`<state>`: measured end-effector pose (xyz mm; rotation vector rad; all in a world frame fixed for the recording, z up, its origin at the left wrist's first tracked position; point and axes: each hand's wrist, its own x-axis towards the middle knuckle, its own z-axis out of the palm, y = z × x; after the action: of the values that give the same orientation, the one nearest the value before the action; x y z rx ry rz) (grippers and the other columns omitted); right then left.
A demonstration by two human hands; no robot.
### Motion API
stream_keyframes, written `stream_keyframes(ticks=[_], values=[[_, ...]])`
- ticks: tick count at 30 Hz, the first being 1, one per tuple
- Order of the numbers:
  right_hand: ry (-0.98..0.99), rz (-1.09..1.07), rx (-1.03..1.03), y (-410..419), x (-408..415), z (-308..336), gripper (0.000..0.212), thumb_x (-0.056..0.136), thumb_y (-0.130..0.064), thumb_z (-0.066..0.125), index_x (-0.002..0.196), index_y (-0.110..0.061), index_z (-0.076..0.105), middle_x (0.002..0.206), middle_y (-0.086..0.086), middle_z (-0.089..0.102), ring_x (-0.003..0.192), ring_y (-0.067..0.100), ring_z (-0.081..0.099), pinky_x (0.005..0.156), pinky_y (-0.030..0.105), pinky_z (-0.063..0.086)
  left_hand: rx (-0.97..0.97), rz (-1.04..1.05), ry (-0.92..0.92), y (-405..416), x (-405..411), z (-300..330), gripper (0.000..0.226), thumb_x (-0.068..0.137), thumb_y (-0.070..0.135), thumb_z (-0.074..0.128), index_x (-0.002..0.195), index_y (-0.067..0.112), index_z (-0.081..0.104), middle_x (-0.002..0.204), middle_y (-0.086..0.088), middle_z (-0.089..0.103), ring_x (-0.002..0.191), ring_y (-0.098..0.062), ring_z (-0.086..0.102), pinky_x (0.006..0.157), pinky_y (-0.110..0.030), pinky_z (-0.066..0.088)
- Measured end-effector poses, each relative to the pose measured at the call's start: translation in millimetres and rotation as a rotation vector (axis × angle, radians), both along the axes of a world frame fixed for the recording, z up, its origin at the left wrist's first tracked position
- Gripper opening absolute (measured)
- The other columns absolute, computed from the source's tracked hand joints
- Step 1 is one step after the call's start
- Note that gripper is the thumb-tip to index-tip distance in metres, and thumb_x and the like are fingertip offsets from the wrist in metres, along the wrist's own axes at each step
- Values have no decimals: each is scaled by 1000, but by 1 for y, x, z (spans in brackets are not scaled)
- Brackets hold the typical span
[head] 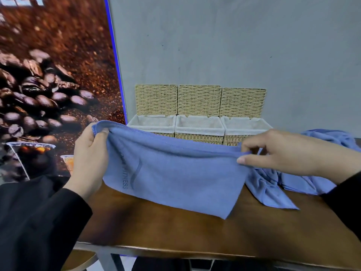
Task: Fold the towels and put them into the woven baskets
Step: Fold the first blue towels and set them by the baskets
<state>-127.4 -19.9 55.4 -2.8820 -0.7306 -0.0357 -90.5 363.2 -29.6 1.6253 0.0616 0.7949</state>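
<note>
- The left hand (88,153), coming out of a black sleeve (39,222), has its fingers curled round the upper left corner of a blue microfibre towel with a faint printed logo (175,178), gripping the hem.
- The right hand (289,151), also in a black sleeve, pinches the towel's upper right corner between thumb and bent fingers.
- The towel is held stretched between the two hands above the brown wooden table (195,235). It hangs doubled over, and its lower edge rests on the tabletop, with the lower right corner lying nearest the viewer.
- A crumpled heap of more blue towels (273,188) lies on the right side of the table, partly behind the right hand, with one tail trailing towards the near edge.
- Three woven straw baskets with white cloth liners stand in a row at the far side of the table against a grey wall (234,45): the left basket (154,124), the middle basket (199,126) and the right basket (244,127). Their woven lids stand open, upright against the wall.
- A large poster of coffee beans (48,85) fills the left side of the scene.
</note>
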Motion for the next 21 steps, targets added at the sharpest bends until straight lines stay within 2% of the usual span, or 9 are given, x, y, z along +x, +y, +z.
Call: stream_keyframes(ticks=[2,5,6,9,11,13,16,19,21], values=[[-74,-66,87,1,-2,2,32,89,-59,56,81,-29,62,80,-10,66,77,13,64,74,40,52,-8,-23,-9,1,-2,0,24,98,23,47,92,29,69,89,8,68,86,-13,59,80,-41,48],[-219,-144,345,1,0,1,23,94,-40,63,80,-22,63,70,-20,64,59,3,58,57,27,43,-6,-64,-12,4,-5,0,24,102,31,48,99,22,70,93,2,69,85,-15,58,78,-41,45],[-272,-159,440,0,3,0,21,95,-32,66,78,-20,63,67,-18,64,57,4,57,56,22,42,3,-84,-11,4,-6,2,26,104,33,48,101,21,71,95,0,69,86,-17,59,78,-42,45],[-295,-171,768,-1,12,-2,20,95,-21,70,78,-11,64,71,10,70,61,17,64,68,28,53,15,-162,12,1,-10,9,28,106,34,48,110,22,73,109,-5,74,102,-30,69,91,-54,52],[-279,-158,947,-1,17,-3,16,96,-16,68,80,-16,65,69,6,69,64,17,63,66,30,59,45,-185,15,-2,-12,16,29,106,34,47,112,22,73,113,-8,74,106,-28,68,97,-60,50],[-282,-173,1067,-3,21,-5,17,97,-13,66,85,-25,65,66,-2,65,67,15,60,63,30,60,62,-189,3,-6,-15,22,29,107,31,46,112,23,74,112,-6,75,102,-21,67,99,-60,49],[-325,-180,1172,-6,24,-6,20,100,-16,62,92,-34,64,71,-4,61,70,20,53,62,38,51,70,-198,-4,-12,-18,30,30,107,28,45,110,26,75,111,-1,76,104,-20,69,100,-54,50],[-434,-201,1218,-7,27,-5,18,102,-20,60,97,-37,61,62,-10,52,55,13,40,47,24,35,56,-217,-17,-15,-17,40,28,107,28,47,109,26,75,109,-4,76,104,-25,70,95,-50,52],[-461,-205,1225,-5,32,-4,17,102,-21,59,99,-37,60,58,-3,44,48,15,31,41,23,27,43,-214,-27,-17,-12,46,27,106,29,49,105,24,76,104,-4,77,98,-24,72,85,-42,55]])
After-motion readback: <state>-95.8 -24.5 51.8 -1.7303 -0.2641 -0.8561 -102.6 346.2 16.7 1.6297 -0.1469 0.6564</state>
